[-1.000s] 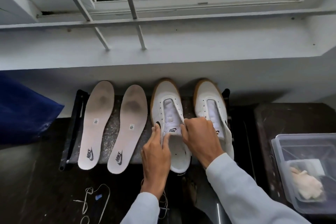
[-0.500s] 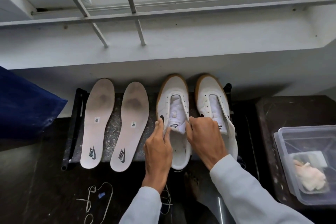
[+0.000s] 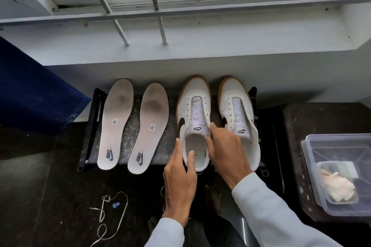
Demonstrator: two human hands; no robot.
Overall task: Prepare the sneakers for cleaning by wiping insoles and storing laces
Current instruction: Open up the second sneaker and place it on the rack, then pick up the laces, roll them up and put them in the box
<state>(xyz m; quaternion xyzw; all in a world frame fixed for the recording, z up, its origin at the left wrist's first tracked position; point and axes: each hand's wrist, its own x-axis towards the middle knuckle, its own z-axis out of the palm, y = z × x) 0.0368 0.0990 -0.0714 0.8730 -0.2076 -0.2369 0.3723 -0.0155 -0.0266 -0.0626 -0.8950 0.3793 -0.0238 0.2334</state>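
Two white sneakers with gum soles stand side by side, without laces, on a low dark rack (image 3: 130,134). My left hand (image 3: 179,178) holds the left side of the left sneaker's (image 3: 193,100) collar, thumb outside and a fingertip inside the opening. My right hand (image 3: 225,150) grips the same shoe's right edge beside the tongue, partly covering the right sneaker (image 3: 234,96). Two worn insoles, one (image 3: 115,124) and the other (image 3: 149,126), lie face up to the left on the rack. A loose white lace (image 3: 112,212) lies on the dark floor.
A clear plastic container (image 3: 313,168) holding a crumpled cream cloth (image 3: 337,186) sits on a dark surface at the right. A blue fabric (image 3: 30,90) hangs at the left. A white window ledge (image 3: 180,46) with bars runs behind the rack. A small blue piece (image 3: 116,205) lies by the lace.
My left hand has slid back from the tongue to the collar near the heel opening. My right hand stays on the left sneaker's right edge. The sneaker's opening is now wider and uncovered.
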